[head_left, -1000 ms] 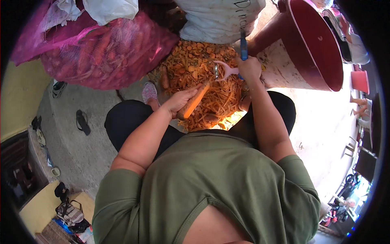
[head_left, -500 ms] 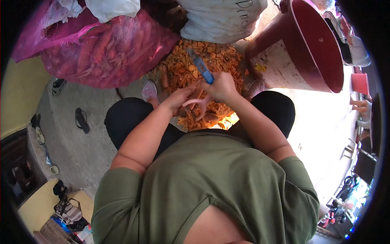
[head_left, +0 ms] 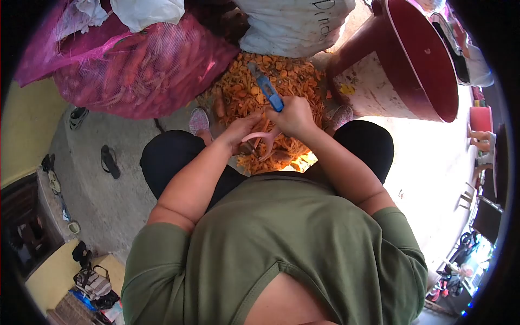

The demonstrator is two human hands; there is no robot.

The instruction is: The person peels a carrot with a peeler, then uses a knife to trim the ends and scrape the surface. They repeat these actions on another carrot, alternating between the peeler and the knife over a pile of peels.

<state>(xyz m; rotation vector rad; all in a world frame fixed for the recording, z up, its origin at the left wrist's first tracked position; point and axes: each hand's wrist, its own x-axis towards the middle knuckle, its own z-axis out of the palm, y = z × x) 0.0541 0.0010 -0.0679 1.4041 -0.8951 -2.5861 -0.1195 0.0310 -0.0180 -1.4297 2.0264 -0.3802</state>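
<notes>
In my right hand (head_left: 297, 116) I grip a pink Y-shaped peeler (head_left: 266, 141), its forked head pointing back toward me. A blue tool with a slotted body and a grey end (head_left: 266, 89) sticks out from the far side of the same fist. My left hand (head_left: 241, 131) is closed close beside the peeler head, around a carrot (head_left: 246, 148) mostly hidden by the fingers and the peeler. Beneath both hands spreads a pile of orange carrot peelings and slices (head_left: 281, 70). A whole carrot (head_left: 219, 104) lies at the pile's left edge.
A pink mesh sack full of carrots (head_left: 146, 73) bulges at the upper left. Beyond the pile stands a white sack (head_left: 298, 27) with black lettering. To its right leans a large dark red bucket (head_left: 374, 81). A dark slipper (head_left: 110, 161) lies on the concrete floor.
The peeler head has shifted slightly left against the left hand, and a brown bit of the carrot now shows below it. The hands otherwise stay nearly in place.
</notes>
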